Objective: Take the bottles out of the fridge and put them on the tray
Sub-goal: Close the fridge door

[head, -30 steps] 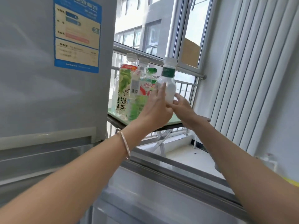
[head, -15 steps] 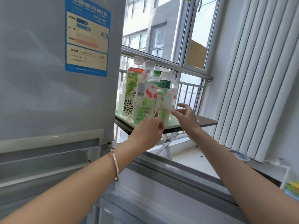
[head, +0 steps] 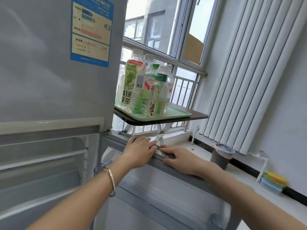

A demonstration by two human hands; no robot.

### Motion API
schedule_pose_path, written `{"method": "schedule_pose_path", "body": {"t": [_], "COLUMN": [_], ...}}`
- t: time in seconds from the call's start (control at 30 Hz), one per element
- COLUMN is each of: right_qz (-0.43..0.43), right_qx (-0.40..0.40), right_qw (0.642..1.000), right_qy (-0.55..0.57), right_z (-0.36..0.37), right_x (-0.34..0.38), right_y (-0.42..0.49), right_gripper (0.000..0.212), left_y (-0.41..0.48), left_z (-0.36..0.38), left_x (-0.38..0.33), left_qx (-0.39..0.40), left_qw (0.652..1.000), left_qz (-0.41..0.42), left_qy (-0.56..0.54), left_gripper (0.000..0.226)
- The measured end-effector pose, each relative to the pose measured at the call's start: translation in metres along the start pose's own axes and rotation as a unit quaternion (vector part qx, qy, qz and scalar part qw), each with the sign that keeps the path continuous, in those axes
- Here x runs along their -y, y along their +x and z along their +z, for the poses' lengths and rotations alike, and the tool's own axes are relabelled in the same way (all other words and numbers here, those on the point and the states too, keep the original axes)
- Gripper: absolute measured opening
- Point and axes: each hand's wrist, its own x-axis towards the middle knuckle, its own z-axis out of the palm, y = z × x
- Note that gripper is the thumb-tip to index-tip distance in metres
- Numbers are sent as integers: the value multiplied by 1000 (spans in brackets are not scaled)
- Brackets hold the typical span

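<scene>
Several bottles stand upright on a pale green tray (head: 179, 114) on a small dark folding table by the window. Tallest is a green grape tea bottle (head: 129, 85) at the left; a small clear bottle with a dark green label (head: 161, 90) stands at the front right. The lower fridge door (head: 162, 193) is swung open below. My left hand (head: 140, 151) and my right hand (head: 178, 159) lie flat on that door's top edge, side by side, fingers spread and holding nothing. The open fridge compartment (head: 46, 156) shows bare shelves.
The closed upper fridge door (head: 54, 55) with a blue energy label fills the left. A white radiator (head: 254, 72) lines the right wall. A grey bin with a liner (head: 221, 156) stands on the sill ledge, and coloured sponges (head: 272, 180) lie further right.
Both hands let go of the small bottle, which now stands on the tray, and dropped down onto the top edge of the open fridge door. The camera tilted downward.
</scene>
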Motion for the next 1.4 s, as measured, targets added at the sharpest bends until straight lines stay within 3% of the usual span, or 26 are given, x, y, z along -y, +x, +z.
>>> {"method": "schedule_pose_path", "body": {"t": [0.3, 0.4, 0.6, 0.8, 0.97, 1.07, 1.2, 1.3, 1.4], "right_qz": [-82, -138, -276, -378, -388, -379, -355, -339, -316], "right_qx": [37, -10, -64, -148, -128, -130, -132, -111, -94], "right_qw": [996, 990, 958, 910, 910, 916, 925, 933, 942], "right_qy": [6, 4, 34, 89, 69, 34, -15, -51, -66], "right_z": [-14, -7, 29, 88, 118, 138, 150, 151, 152], "right_x": [21, 32, 65, 106, 149, 181, 211, 230, 247], "right_y": [-19, -16, -15, -9, 11, 27, 52, 70, 81], "right_gripper": [40, 37, 29, 51, 71, 74, 83, 98, 107], "left_y": [-41, -62, -125, -188, -238, -268, -295, -306, -300], "left_z": [-20, -27, -56, -86, -107, -106, -81, -67, -67], "left_x": [7, 15, 26, 44, 41, 60, 96, 125, 151], "left_qx": [54, 59, 36, 94, 143, 92, 6, 8, 10], "left_qw": [995, 994, 990, 976, 954, 945, 913, 889, 890], "left_qz": [-31, -45, -99, -194, -262, -289, -295, -295, -307], "left_qy": [-73, -82, -96, -14, 41, 124, 283, 350, 338], "left_gripper": [51, 58, 46, 52, 60, 57, 69, 86, 93]}}
